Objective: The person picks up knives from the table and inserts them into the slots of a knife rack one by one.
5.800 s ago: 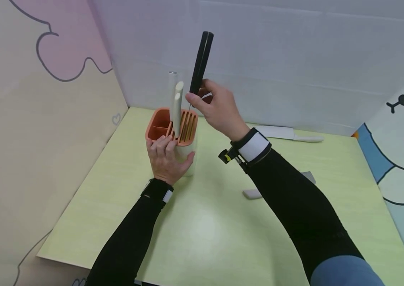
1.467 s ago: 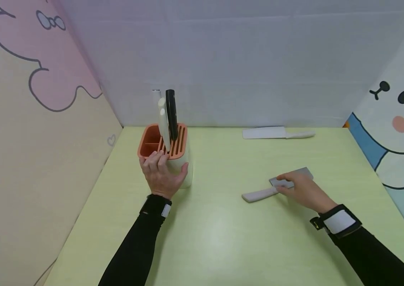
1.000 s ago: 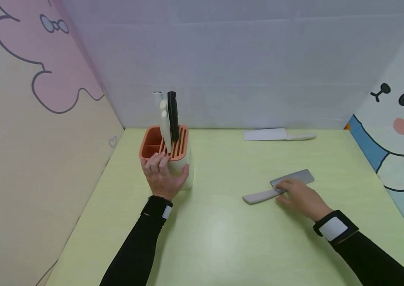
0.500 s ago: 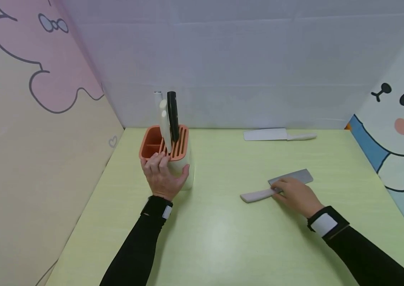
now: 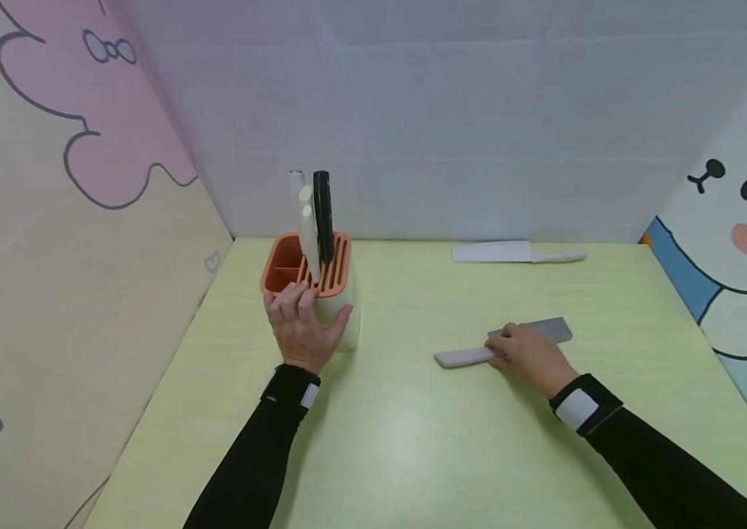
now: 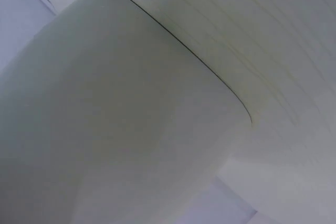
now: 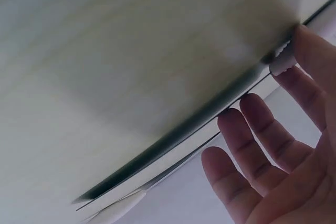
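My left hand [image 5: 303,327] grips the near side of a white knife holder [image 5: 330,301], fingers bent over its orange rim and thumb along the right side. The holder's pale wall [image 6: 115,103] fills much of the left wrist view. A black knife handle [image 5: 323,217] and several white handles [image 5: 308,239] stand up from it. With my right hand [image 5: 532,356], I pinch a grey cleaver [image 5: 550,330] where handle meets blade. In the right wrist view, thumb and index finger lie on opposite sides of its handle [image 7: 283,61], and the blade shows edge-on.
Near the back edge of the pale green table [image 5: 386,455] lies a white-handled knife [image 5: 492,252] with a broad blade. A plain wall [image 5: 446,132] rises directly behind. Patterned walls stand left and right. The holder has an open orange compartment [image 5: 277,278] on its left.
The black-handled knife, earlier in my right hand above the holder, now stands in a slot. My right hand has moved to the cleaver, which has shifted slightly left. My left hand stays put.
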A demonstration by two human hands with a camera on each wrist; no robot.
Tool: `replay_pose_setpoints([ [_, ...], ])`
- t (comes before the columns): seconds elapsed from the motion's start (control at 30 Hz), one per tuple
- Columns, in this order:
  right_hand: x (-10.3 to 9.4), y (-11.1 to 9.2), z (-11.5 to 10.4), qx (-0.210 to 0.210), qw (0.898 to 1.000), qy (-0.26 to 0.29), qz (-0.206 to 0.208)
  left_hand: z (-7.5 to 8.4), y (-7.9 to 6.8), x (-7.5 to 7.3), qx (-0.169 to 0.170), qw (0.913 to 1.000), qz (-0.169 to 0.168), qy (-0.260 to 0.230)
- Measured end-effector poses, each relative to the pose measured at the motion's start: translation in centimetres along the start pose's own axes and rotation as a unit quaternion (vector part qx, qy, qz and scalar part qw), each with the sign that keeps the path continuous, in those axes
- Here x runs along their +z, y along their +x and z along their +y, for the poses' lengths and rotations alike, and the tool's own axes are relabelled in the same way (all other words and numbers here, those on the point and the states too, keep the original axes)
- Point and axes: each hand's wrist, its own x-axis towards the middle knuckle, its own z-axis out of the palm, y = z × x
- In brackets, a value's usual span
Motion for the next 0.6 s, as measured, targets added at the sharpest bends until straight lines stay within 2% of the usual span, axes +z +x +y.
replay_pose_setpoints([
  [0.33,0.9,0.5,-0.2,-0.012,1.0,-0.021,0.006,1.6,-0.6,-0.3,-0.018,0.9965,-0.03,0.076],
  [0.6,1.1,0.9,-0.8,0.013,0.999,-0.038,0.012,2.3,-0.8,-0.3,-0.024,0.9942,-0.042,0.096],
])
